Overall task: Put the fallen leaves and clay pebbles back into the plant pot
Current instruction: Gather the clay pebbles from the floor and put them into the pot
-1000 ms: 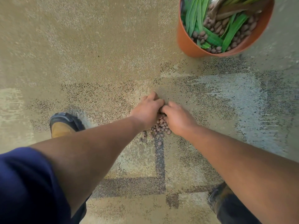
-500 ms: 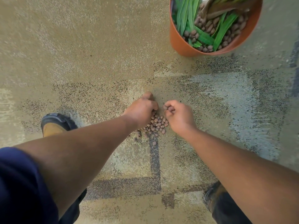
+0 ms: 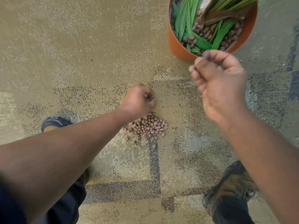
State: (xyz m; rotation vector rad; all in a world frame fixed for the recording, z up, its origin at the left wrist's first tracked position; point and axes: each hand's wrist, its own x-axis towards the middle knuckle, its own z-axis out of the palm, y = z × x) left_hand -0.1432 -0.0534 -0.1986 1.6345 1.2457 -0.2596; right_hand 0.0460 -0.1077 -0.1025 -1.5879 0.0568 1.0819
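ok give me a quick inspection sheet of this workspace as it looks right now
surface: patterned beige carpet with dark flecks and bands.
job's things: pile of clay pebbles lies loose on the carpet, a few strays beside it; orange plant pot at top right holds pebbles and green leaves.
clutter: nothing seen.
grips: left hand fisted low over the pile; right hand raised near the pot, fingers curled; contents of either not visible.
cables: nothing seen.
surroundings: left shoe and right shoe on the carpet.

Left hand (image 3: pixel 139 101) fisted, low — right hand (image 3: pixel 220 83) fisted, raised.
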